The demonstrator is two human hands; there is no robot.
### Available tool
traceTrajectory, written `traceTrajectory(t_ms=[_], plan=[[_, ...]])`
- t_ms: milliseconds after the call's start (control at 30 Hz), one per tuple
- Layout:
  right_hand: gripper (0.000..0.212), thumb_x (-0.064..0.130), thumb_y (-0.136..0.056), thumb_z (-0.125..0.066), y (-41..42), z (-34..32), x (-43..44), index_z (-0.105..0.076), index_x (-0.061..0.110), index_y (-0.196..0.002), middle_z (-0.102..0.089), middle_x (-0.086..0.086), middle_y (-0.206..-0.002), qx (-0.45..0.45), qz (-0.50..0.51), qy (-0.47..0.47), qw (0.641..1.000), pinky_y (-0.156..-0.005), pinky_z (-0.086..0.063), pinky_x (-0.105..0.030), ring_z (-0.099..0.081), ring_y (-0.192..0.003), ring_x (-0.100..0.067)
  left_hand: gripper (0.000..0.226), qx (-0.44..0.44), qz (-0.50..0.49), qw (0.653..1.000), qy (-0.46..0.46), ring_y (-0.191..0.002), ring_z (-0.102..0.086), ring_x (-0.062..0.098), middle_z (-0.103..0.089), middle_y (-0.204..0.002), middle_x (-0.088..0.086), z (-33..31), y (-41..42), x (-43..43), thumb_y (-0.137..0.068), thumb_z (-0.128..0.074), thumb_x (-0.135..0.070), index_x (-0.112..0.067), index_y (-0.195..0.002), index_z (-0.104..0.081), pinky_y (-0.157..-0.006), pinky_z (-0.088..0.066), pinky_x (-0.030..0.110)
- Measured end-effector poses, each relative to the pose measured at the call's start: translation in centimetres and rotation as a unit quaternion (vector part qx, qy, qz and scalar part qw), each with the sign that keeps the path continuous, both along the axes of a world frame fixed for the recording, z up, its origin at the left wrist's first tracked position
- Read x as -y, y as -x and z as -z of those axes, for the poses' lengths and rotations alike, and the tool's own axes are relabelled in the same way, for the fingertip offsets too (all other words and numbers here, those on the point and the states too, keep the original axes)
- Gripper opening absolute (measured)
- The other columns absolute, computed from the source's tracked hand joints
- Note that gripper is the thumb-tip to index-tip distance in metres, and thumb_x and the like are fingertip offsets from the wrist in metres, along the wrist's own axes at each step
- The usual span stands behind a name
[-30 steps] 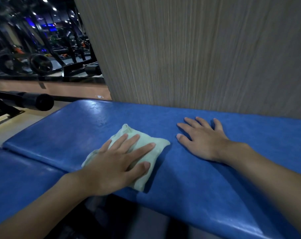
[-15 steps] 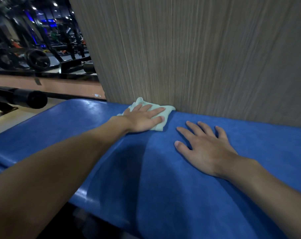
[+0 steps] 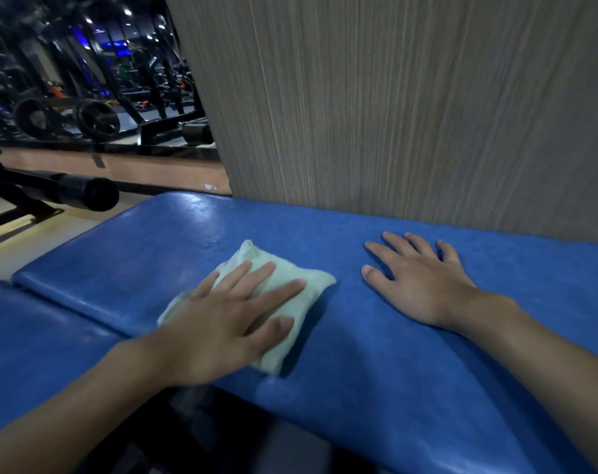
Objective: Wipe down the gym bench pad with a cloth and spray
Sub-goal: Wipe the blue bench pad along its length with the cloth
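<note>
Both flat, fingers straight: your left hand presses the cloth to wipe, your right hand braces on the bench.

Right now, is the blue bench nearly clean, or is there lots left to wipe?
Partly done, I think. The bench pad looks shiny and wet at its far left corner. The left hand presses the cloth flat near the front edge. The part around the right hand looks dull, so that seems left.
</note>
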State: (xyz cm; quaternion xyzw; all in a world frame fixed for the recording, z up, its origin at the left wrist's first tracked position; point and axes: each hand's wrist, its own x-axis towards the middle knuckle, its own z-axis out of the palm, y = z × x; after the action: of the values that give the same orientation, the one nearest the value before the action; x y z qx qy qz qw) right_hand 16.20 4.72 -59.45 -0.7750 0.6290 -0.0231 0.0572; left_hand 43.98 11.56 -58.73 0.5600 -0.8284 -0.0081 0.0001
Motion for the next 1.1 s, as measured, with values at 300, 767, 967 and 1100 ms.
traceTrajectory(t_ms=[300,767,967,1100], plan=[[0.068,0.07,-0.092,-0.009,-1.6,-0.1,0.3,-0.004,0.043,-0.154,0.006,0.008,-0.166,-0.006,-0.001,-0.02,1.0,-0.116,0.008,-0.06,0.011,-0.152,-0.021,0.068,0.009,-0.051,0.997,-0.06,-0.151,0.015,0.013,0.006,-0.166,-0.014,-0.3,1.5,4.2,-0.064,0.006,-0.093,-0.078,-0.13,0.009,-0.121,0.006,0.045],[0.069,0.07,-0.091,-0.005,-1.4,0.0,-0.2,0.0,0.044,-0.154,0.009,0.009,-0.165,-0.012,-0.001,-0.011,1.0,-0.118,0.009,-0.055,0.014,-0.151,-0.017,0.053,0.0,-0.083,0.995,-0.06,-0.153,0.003,0.024,-0.002,-0.167,-0.005,-0.2,4.5,17.8,-0.095,-0.015,-0.07,-0.064,-0.147,-0.003,-0.119,0.001,0.057],[0.068,0.071,-0.09,-0.008,-1.5,-0.1,-0.3,-0.005,0.046,-0.154,0.005,0.012,-0.165,0.0,0.015,-0.011,1.0,-0.12,0.007,-0.053,0.01,-0.151,-0.014,0.052,0.006,-0.038,0.996,-0.076,-0.152,0.013,0.019,0.005,-0.167,-0.006,0.1,2.2,10.5,-0.097,-0.016,-0.067,-0.065,-0.145,0.003,-0.119,0.005,0.055],[0.068,0.071,-0.09,-0.011,-1.7,-0.3,-0.3,-0.009,0.048,-0.153,0.001,0.013,-0.165,0.01,0.023,-0.014,1.0,-0.12,0.005,-0.051,0.007,-0.151,-0.012,0.057,0.007,-0.005,0.999,-0.053,-0.152,0.013,0.017,0.002,-0.167,-0.006,-0.1,-0.9,3.3,-0.08,0.0,-0.079,-0.075,-0.135,0.014,-0.12,0.0,0.054]])
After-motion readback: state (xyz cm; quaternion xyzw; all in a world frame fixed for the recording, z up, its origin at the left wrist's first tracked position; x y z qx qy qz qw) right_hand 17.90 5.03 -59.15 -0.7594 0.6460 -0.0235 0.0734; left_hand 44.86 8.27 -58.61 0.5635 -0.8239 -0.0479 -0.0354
